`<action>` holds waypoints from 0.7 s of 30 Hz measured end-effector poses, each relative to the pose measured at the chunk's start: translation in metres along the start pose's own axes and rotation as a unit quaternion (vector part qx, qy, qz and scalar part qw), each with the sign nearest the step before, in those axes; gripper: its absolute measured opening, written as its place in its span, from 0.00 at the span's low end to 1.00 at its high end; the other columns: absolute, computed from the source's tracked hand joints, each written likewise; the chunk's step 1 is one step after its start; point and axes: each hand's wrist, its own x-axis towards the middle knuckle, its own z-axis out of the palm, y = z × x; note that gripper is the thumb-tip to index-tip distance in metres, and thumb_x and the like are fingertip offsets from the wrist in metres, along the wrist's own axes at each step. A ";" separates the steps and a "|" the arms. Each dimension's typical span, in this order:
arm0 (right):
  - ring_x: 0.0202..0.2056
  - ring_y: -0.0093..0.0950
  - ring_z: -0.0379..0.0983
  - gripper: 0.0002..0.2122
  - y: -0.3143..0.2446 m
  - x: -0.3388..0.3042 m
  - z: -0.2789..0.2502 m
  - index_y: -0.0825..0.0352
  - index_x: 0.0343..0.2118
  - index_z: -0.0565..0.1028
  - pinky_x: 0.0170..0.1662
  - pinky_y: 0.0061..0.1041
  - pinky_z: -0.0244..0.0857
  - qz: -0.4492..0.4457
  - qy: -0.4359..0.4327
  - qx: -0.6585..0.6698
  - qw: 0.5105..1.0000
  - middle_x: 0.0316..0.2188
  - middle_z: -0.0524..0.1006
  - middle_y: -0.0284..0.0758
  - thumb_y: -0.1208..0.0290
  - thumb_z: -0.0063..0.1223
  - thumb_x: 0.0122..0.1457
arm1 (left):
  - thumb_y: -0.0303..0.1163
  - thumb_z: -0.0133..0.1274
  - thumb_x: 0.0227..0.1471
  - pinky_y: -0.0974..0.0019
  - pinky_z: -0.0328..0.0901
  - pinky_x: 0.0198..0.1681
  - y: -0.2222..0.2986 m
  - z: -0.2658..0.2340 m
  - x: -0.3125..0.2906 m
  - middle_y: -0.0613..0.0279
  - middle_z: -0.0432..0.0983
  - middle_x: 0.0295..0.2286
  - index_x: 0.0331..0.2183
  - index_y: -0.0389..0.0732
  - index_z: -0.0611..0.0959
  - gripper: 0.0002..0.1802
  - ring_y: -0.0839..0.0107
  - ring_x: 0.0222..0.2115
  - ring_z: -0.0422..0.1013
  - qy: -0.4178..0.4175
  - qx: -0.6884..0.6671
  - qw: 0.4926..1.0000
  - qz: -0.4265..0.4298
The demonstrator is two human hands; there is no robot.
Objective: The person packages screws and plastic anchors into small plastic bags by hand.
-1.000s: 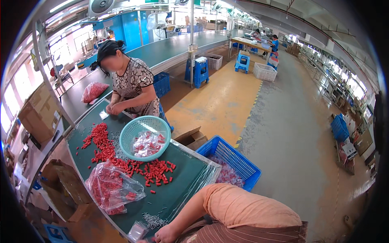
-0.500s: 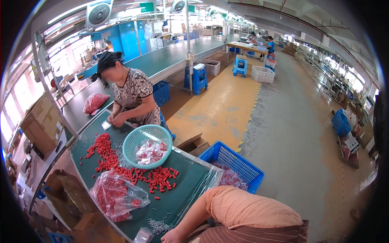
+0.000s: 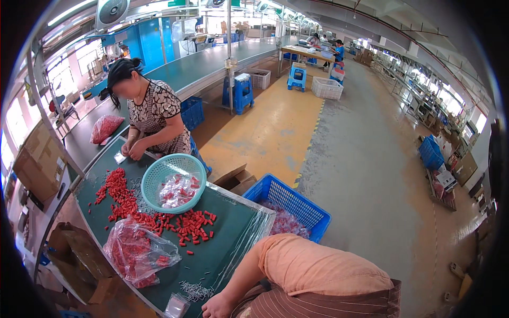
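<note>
My right hand [image 3: 218, 306] is at the lower edge of the head view, by the near end of the green table [image 3: 233, 212]. Its fingers look curled, but the picture cuts them off, so what they hold is hidden. Nearest to it are a small pile of grey metal pins [image 3: 195, 291] and a stack of clear plastic bags [image 3: 176, 306]. My left hand is out of view. Further up lie a clear bag of red pieces [image 3: 135, 252], loose red plugs [image 3: 195, 225] and a mint-green basket [image 3: 150, 197] with filled small bags [image 3: 177, 191].
Across the table a co-worker [image 3: 154, 106] handles a small clear bag [image 3: 120, 158]. A blue crate [image 3: 313, 220] with bagged pieces stands beside the table, close to my right arm, next to an open cardboard box [image 3: 233, 180]. A red-filled bag [image 3: 105, 129] lies on the conveyor.
The whole view has shifted, so everything sits further left and a little higher, apart from my right hand, now lower left. The co-worker's hands remain together at the small bag.
</note>
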 end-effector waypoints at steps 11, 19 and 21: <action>0.40 0.32 0.69 0.12 -0.008 0.014 0.024 0.61 0.29 0.73 0.43 0.36 0.62 -0.011 0.086 0.083 0.993 0.33 0.73 0.31 0.59 0.52 0.45 | 0.33 0.51 0.52 0.69 0.62 0.29 -0.023 -0.004 0.004 0.72 0.67 0.23 0.25 0.42 0.76 0.07 0.80 0.26 0.63 -0.013 -0.010 1.000 -0.005; 0.43 0.36 0.70 0.07 -0.017 -0.045 -0.083 0.60 0.28 0.76 0.48 0.35 0.63 0.245 0.076 0.067 0.964 0.41 0.75 0.33 0.73 0.56 0.43 | 0.37 0.46 0.56 0.72 0.60 0.32 -0.117 -0.006 -0.278 0.74 0.67 0.25 0.25 0.44 0.75 0.11 0.82 0.27 0.60 0.199 -0.155 0.964 -0.088; 0.42 0.37 0.70 0.05 -0.008 -0.050 -0.081 0.63 0.29 0.76 0.46 0.35 0.64 0.277 0.106 0.101 0.950 0.40 0.75 0.34 0.75 0.55 0.47 | 0.37 0.46 0.56 0.72 0.59 0.33 -0.102 0.002 -0.283 0.74 0.65 0.24 0.25 0.43 0.75 0.11 0.82 0.28 0.60 0.221 -0.234 0.940 -0.115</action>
